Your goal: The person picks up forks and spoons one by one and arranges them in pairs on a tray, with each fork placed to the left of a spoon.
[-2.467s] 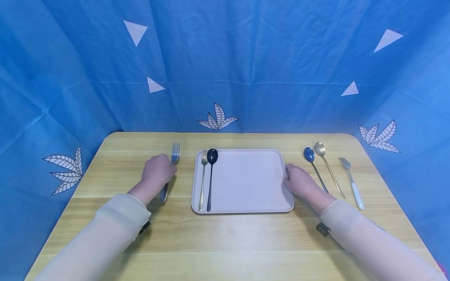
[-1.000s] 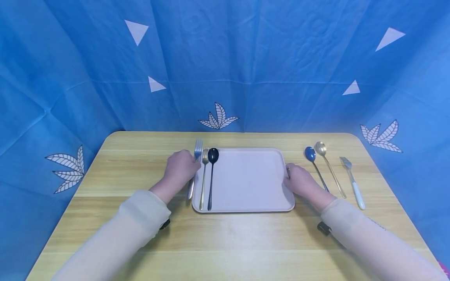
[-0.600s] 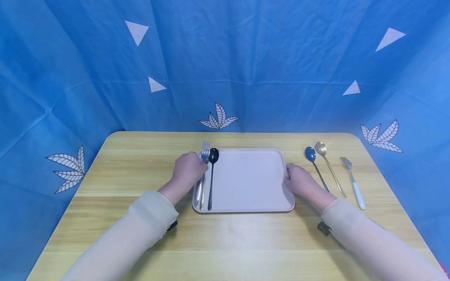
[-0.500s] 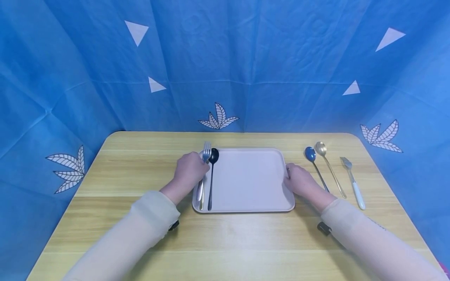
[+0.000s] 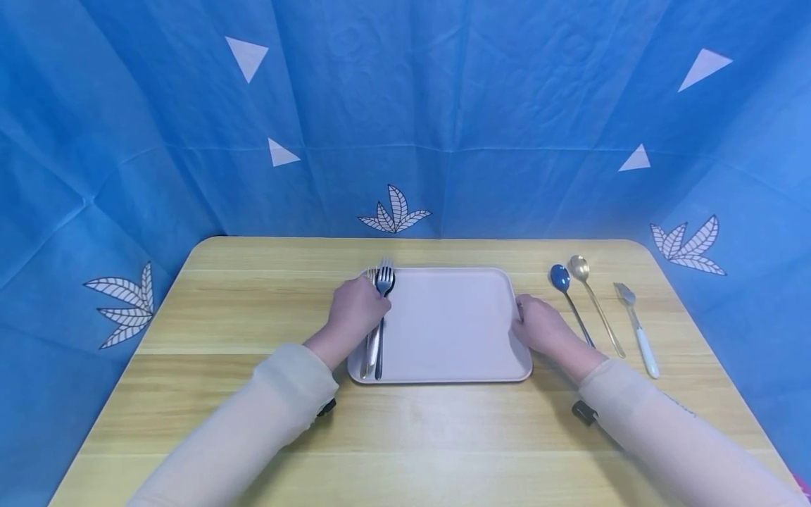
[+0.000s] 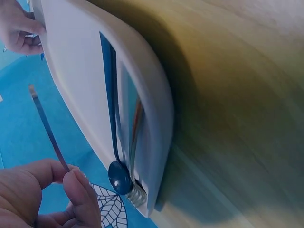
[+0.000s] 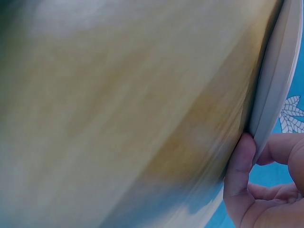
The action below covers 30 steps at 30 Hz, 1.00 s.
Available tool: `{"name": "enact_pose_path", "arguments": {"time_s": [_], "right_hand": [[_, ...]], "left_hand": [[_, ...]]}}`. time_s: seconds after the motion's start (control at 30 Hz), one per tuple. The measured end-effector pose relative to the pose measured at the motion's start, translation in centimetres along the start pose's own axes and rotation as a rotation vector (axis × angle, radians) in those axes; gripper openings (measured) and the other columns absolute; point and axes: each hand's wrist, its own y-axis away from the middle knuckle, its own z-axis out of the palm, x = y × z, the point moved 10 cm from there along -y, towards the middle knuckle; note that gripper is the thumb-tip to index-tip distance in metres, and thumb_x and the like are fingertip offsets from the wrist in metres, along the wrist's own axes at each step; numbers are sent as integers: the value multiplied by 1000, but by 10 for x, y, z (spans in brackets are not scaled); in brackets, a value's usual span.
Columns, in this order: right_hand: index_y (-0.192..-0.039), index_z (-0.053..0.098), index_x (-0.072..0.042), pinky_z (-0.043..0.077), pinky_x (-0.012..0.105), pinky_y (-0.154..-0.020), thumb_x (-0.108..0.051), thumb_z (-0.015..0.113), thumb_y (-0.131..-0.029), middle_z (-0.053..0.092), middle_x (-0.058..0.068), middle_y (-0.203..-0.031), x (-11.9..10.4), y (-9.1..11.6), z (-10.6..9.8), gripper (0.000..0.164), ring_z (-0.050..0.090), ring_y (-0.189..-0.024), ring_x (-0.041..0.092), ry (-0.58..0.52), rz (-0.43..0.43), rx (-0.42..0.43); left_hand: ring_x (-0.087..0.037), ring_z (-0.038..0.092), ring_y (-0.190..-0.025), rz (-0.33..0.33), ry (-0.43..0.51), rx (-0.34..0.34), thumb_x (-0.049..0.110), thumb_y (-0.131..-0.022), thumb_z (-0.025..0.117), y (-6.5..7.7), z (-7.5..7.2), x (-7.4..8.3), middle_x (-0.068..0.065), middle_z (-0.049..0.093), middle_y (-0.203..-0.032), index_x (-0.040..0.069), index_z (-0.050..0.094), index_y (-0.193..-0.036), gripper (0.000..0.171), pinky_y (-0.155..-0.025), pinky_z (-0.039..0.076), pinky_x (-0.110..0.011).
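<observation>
Silver fork (image 5: 384,281) seemingly above black spoon (image 6: 119,178)

1. I pinch a silver fork (image 5: 384,277) in my left hand (image 5: 358,310).
2. My right hand (image 5: 546,329) grips a pale lilac tray (image 5: 453,327).
3. Beside my left hand: a blackish spoon (image 6: 120,178), a gold fork (image 6: 137,195).
4. Beyond my right hand: a blue spoon (image 5: 560,277), a gold spoon (image 5: 579,267), a pale-blue handle (image 5: 645,354).
5. Under my hands: a yellowish wood-grain table (image 5: 443,443).
6. Past them: blue cloth (image 5: 405,105), white triangles (image 5: 248,58), black-veined white leaves (image 5: 397,205).
</observation>
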Motion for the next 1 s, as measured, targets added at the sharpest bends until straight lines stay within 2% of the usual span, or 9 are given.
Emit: {"name": "enact_pose_path", "arguments": {"time_s": [0.17,0.53,0.73,1.0], "right_hand": [[-129,48,14,53,49,-82,-7,57,-92,63,22,-97,-1,1,0,43,62,-91,36,-3,1,-2],[-130,47,17,52,52,-86,-6,56,-91,63,27,-103,-3,1,-2,46,63,-97,41,-5,-22,18],[-129,48,17,51,54,-87,-5,55,-90,64,27,-101,-3,1,-3,45,62,-97,41,-3,-35,37],[-128,48,17,51,54,-87,-5,55,-90,63,25,-99,-5,2,-4,44,62,-96,41,1,-33,34]], "left_hand": [[-14,43,-44,-2,2,-13,12,-88,63,0,7,5,2,38,-50,11,48,-60,31,-42,36,-25],[-14,46,-44,-4,-13,-36,15,-88,64,-1,21,10,2,39,-49,12,49,-57,35,-42,39,-26],[-13,43,-43,9,7,-53,16,-90,63,-2,29,15,3,37,-48,12,47,-56,38,-43,36,-26],[-12,40,-41,15,3,-31,14,-89,62,-5,34,19,5,34,-46,13,44,-56,38,-42,36,-26]]}}
